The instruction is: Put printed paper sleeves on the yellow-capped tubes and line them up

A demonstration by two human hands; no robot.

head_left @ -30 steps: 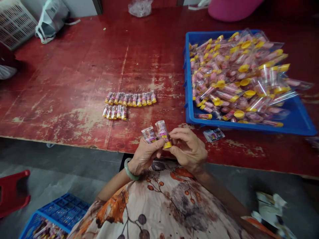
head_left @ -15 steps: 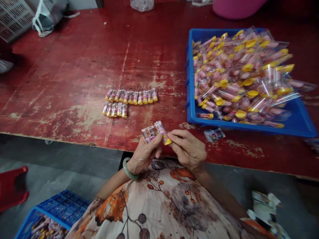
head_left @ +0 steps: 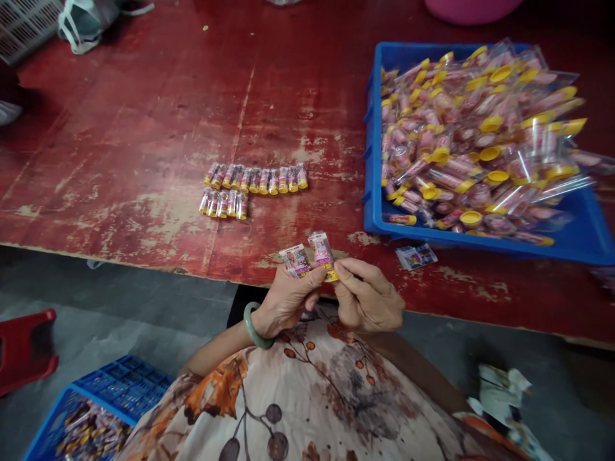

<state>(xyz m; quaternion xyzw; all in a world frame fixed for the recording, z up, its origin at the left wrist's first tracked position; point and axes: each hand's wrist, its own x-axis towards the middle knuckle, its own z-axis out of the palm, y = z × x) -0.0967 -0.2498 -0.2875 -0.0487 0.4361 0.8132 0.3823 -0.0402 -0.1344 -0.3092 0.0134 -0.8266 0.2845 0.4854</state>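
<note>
My left hand (head_left: pixel 286 301), with a green bangle at its wrist, is closed on a few small printed labels (head_left: pixel 295 258) fanned out above the thumb. Against them, a small clear tube with a yellow end (head_left: pixel 321 248) and a pink printed wrap stands tilted, under the left thumb. My right hand (head_left: pixel 369 296) pinches the lower, yellow end of this tube between thumb and fingertips. Farther back on the table lie two rows of similar wrapped tubes, a longer row (head_left: pixel 257 179) and a shorter row (head_left: pixel 223 203).
A blue tray (head_left: pixel 372 160) heaped with yellow-capped tubes stands at the right of the red table (head_left: pixel 158 115). Near its front edge lie loose labels (head_left: pixel 416 256). On the floor are a blue crate (head_left: pixel 57 410) of tubes and a red stool (head_left: pixel 29 349).
The tube between my hands stands more upright than before, and both hands sit slightly farther right in the view. The view itself has shifted a little; rows and tray look the same.
</note>
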